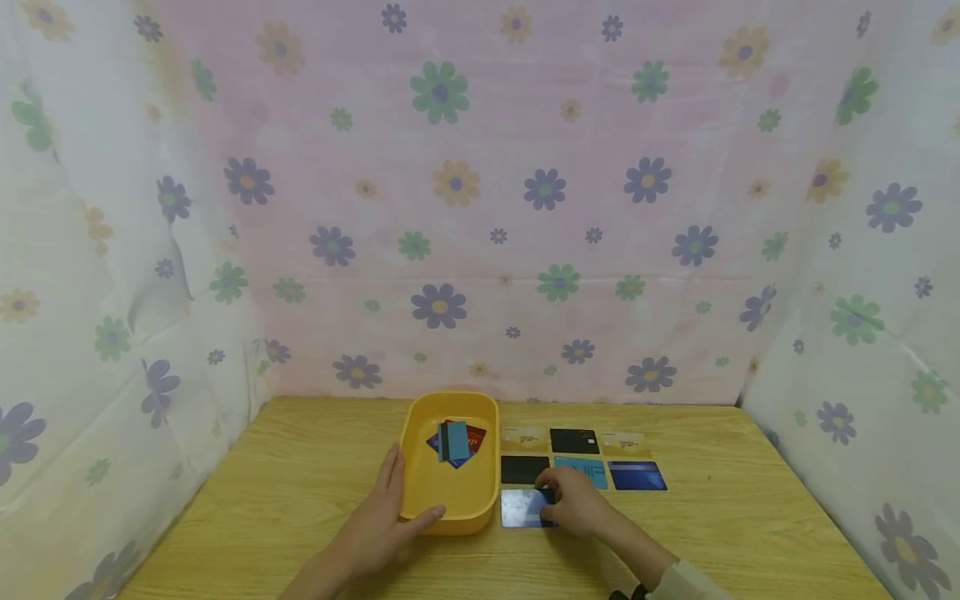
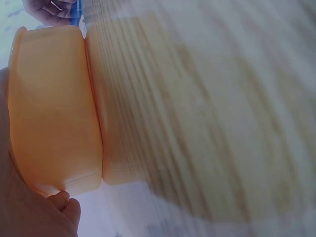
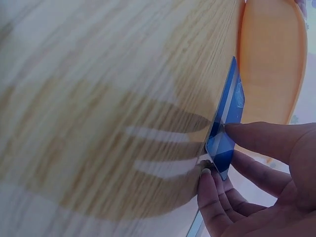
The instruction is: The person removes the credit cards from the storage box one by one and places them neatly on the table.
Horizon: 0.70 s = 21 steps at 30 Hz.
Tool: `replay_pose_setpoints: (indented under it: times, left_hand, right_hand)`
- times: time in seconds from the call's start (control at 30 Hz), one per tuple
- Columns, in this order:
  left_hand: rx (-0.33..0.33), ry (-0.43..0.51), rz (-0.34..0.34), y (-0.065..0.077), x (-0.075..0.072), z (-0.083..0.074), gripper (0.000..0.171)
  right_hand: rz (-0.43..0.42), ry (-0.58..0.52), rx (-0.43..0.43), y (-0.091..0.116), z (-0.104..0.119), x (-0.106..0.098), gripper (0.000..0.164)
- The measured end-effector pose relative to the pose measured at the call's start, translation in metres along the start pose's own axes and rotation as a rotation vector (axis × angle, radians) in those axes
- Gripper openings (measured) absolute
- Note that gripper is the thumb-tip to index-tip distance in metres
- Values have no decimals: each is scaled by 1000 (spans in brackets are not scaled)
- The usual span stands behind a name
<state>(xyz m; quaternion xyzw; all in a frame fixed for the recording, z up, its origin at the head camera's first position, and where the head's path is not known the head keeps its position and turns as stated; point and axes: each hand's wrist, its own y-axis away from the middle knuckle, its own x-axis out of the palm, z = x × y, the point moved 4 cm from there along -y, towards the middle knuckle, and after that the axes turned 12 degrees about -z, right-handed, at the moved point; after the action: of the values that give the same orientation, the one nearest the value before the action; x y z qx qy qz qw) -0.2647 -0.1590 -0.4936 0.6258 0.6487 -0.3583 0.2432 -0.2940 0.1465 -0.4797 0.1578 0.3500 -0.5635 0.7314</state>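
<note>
My left hand [image 1: 375,521] holds the yellow plastic bin [image 1: 450,497] at its near left corner, fingers along the outer wall and thumb over the near rim. Inside the bin lie a light blue card with a dark stripe [image 1: 458,439], a red card [image 1: 476,436] and a dark blue card [image 1: 459,463], overlapping. Just right of the bin, my right hand [image 1: 579,503] pinches the right end of a shiny blue card [image 1: 517,508]. In the right wrist view the thumb lies on the face of this blue card [image 3: 236,106], close over the tabletop, with fingertips at its edge.
Behind the right hand, cards lie in two rows: a black card [image 1: 523,469], a teal card [image 1: 594,473] and a blue card [image 1: 637,476], then a black chip card [image 1: 573,441] between two pale gold cards [image 1: 524,438]. A flowered curtain [image 1: 495,208] surrounds the wooden table [image 1: 262,500].
</note>
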Motion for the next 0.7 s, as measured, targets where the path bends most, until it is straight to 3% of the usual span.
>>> replay_pose_setpoints:
  times: [0.7]
  left_hand:
    - [-20,8,3,-1,0,-1,124]
  right_hand:
    - [-11,44,6,1,-2,2,23]
